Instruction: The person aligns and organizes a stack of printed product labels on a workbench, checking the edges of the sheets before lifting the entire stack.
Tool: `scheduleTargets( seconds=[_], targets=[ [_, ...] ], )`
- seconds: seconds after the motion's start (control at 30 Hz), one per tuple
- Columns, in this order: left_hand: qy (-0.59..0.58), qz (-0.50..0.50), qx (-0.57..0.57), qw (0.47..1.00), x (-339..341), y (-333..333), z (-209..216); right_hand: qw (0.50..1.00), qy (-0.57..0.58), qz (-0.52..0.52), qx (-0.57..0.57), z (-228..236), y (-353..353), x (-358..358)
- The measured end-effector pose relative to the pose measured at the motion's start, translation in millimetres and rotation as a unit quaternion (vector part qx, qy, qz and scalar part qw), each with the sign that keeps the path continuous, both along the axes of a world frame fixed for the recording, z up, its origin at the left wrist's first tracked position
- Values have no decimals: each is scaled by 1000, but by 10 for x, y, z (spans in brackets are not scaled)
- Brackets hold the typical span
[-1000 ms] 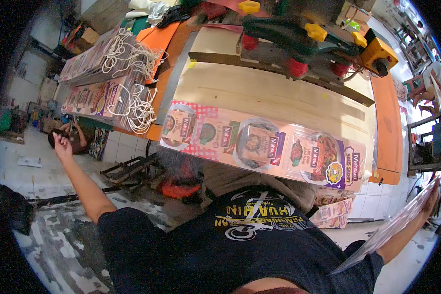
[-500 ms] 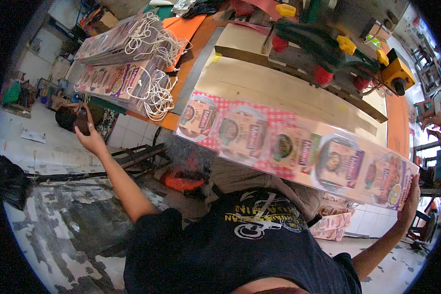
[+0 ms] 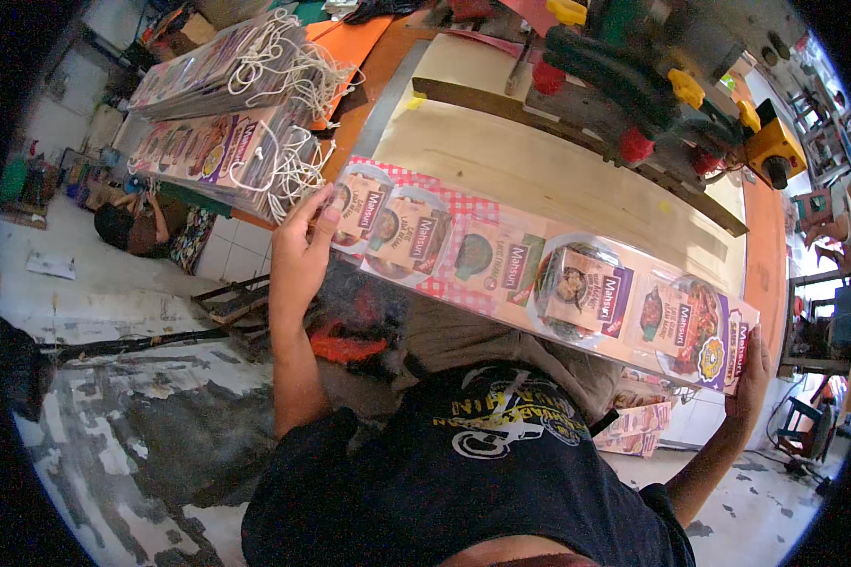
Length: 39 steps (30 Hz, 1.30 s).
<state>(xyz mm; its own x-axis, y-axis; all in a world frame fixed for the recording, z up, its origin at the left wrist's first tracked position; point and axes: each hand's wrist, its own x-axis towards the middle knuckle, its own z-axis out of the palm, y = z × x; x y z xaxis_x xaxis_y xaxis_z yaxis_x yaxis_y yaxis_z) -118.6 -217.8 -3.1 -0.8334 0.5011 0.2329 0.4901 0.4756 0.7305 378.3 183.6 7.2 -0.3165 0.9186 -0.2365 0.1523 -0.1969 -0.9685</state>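
Observation:
A long glossy printed strip [image 3: 501, 265] with food pictures and a red-checked part spans the space in front of me, slanting down to the right. Its left end is gripped by my left hand [image 3: 304, 248], thumb on the face and the other fingers partly out of sight behind. At the opposite end my right hand [image 3: 751, 376] closes round the edge near the lower right corner. The strip's far edge overlaps the near side of a pale work board [image 3: 539, 161]. Whether it rests on the board I cannot tell.
Beyond my left hand lie stacks of similar strips [image 3: 194, 146] with tangled white cords [image 3: 293, 170]. A dark machine with yellow knobs [image 3: 686, 87] and a yellow control box [image 3: 773, 149] stands at the far right. Another person [image 3: 132, 222] is low on the left; more strips [image 3: 633, 430] lie below right.
My left hand has come in from the far left and taken hold of the strip's left end. The strip and my right hand have shifted a little to the left.

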Motion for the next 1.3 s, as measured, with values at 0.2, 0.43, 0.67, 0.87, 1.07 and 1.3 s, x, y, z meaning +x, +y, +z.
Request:
scheduleTargets(
  seconds=[0.2, 0.43, 0.67, 0.87, 1.07, 1.3],
  targets=[
    [-97, 23, 61, 993, 5, 105, -59, 998, 44, -2, 48, -47, -78, 43],
    [-99, 47, 56, 992, -32, 129, -145, 996, 84, -19, 0, 22, -51, 19],
    [-2, 22, 117, 993, -158, -187, -485, 998, 60, -31, 20, -34, -168, -147],
    [-284, 18, 164, 945, -173, -38, -197, 976, -150, -56, 151, -126, -269, -214],
    [-143, -38, -42, 988, -32, 38, -86, 935, -246, -17, 256, 10, -332, -417],
    [-106, -21, -124, 986, 119, 220, -8, 933, -311, -8, 180, 115, -498, -340]
  ],
)
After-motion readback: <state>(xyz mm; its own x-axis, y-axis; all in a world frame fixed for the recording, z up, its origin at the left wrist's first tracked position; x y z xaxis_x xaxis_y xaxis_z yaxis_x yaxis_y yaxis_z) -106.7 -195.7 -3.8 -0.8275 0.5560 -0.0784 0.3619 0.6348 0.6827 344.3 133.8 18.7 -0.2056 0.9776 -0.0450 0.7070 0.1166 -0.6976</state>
